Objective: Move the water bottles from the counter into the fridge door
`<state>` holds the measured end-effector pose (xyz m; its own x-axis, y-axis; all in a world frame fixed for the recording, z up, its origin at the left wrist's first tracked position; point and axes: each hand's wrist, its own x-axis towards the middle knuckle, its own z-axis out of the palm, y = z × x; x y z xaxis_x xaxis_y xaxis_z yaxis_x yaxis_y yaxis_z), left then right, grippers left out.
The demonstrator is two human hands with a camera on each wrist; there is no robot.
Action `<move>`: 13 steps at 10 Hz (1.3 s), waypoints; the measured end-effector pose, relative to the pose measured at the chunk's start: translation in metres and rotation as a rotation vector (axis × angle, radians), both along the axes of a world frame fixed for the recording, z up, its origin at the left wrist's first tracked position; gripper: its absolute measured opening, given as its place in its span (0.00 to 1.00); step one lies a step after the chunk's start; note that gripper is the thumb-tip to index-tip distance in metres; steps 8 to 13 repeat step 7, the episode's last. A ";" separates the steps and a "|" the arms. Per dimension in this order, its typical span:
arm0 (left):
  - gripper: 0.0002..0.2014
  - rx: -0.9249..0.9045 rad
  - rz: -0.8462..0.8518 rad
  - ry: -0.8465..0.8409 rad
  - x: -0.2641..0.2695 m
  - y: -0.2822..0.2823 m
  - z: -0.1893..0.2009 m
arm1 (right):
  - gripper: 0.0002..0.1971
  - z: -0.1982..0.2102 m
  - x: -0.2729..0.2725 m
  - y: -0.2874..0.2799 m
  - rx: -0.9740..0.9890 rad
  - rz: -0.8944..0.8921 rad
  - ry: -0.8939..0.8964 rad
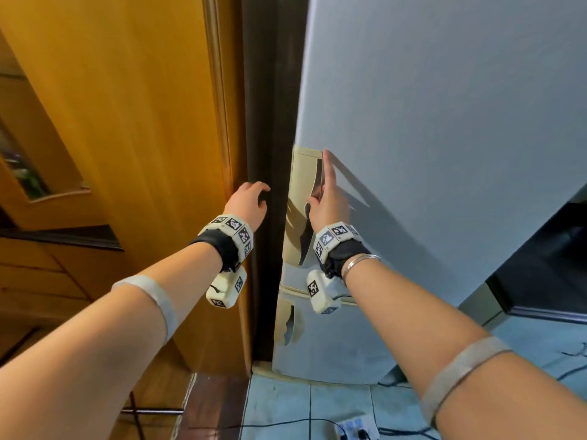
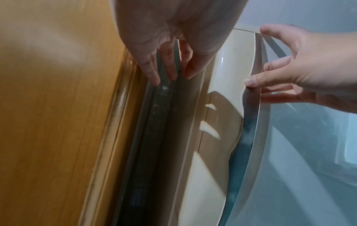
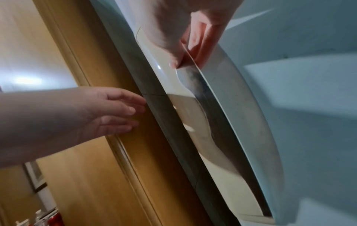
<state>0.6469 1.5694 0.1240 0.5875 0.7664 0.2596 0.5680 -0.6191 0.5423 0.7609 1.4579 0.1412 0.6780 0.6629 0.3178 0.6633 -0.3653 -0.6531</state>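
Note:
No water bottle shows clearly in any view. The pale blue fridge door point(image 1: 444, 122) is closed, with a cream handle recess point(image 1: 303, 185) on its left edge. My right hand point(image 1: 317, 177) is at that handle. Its thumb lies in the recess and its fingers point(image 3: 201, 45) lie on the door face, pinching the thin lip point(image 2: 253, 97) between them. My left hand point(image 1: 254, 193) hovers with loosely curled fingers point(image 2: 152, 71) by the dark gap point(image 1: 270, 122) left of the fridge, holding nothing.
A tall wooden door point(image 1: 127, 122) stands close on the left. A power strip point(image 1: 357, 427) and cables lie on the tiled floor below. A dark unit point(image 1: 556, 249) sits right of the fridge. Blurred red and white items point(image 3: 52, 217) show low on the left.

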 end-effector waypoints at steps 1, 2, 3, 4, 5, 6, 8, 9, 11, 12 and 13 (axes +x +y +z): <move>0.18 -0.020 0.002 0.009 0.005 0.005 0.002 | 0.48 -0.003 0.002 0.001 -0.006 0.009 -0.003; 0.19 -0.032 -0.004 0.026 0.008 0.004 0.005 | 0.48 -0.006 0.006 0.001 -0.011 0.018 -0.041; 0.19 -0.024 -0.017 0.024 0.011 -0.001 0.008 | 0.47 -0.003 0.009 -0.004 -0.031 0.045 -0.051; 0.18 -0.010 -0.029 0.011 0.014 -0.010 0.011 | 0.45 0.003 0.010 -0.014 -0.047 0.076 -0.084; 0.18 0.006 -0.033 0.000 0.016 -0.020 0.015 | 0.37 0.010 0.014 -0.027 0.041 0.091 0.000; 0.17 -0.002 -0.072 -0.003 0.012 -0.037 0.018 | 0.19 0.025 0.013 -0.050 0.104 0.078 -0.018; 0.17 0.013 -0.084 -0.036 0.014 -0.052 0.018 | 0.08 0.063 0.015 -0.081 0.306 0.158 -0.041; 0.17 0.013 -0.084 -0.036 0.014 -0.052 0.018 | 0.08 0.063 0.015 -0.081 0.306 0.158 -0.041; 0.17 0.013 -0.084 -0.036 0.014 -0.052 0.018 | 0.08 0.063 0.015 -0.081 0.306 0.158 -0.041; 0.17 0.013 -0.084 -0.036 0.014 -0.052 0.018 | 0.08 0.063 0.015 -0.081 0.306 0.158 -0.041; 0.17 0.013 -0.084 -0.036 0.014 -0.052 0.018 | 0.08 0.063 0.015 -0.081 0.306 0.158 -0.041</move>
